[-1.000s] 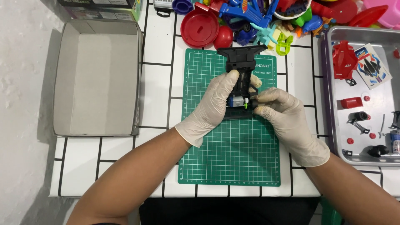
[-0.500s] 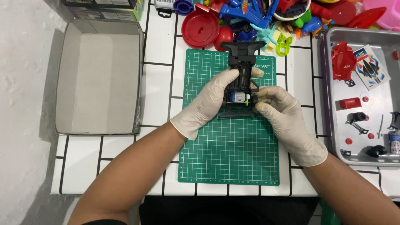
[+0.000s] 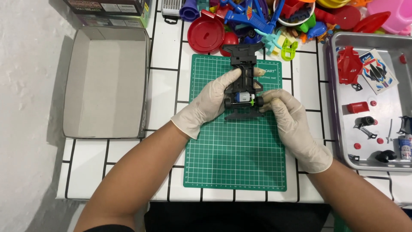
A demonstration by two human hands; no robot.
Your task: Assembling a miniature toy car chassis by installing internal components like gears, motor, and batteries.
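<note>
A black toy car chassis (image 3: 243, 64) lies lengthwise on the green cutting mat (image 3: 236, 159), with a small silver motor (image 3: 242, 97) seated near its near end. My left hand (image 3: 210, 103), in a pale glove, grips the chassis from its left side. My right hand (image 3: 292, 124), also gloved, pinches a small green gear (image 3: 254, 102) at the chassis's right side by the axle.
An open grey cardboard box (image 3: 105, 81) stands to the left. A metal tray (image 3: 343, 141) at the right holds red and black car parts, a sticker sheet and small pieces. Colourful plastic toys (image 3: 257, 17) are piled along the far edge. The table is white tile.
Both hands and the chassis have stayed in nearly the same spot on the mat. My right fingers have shifted slightly at the green gear.
</note>
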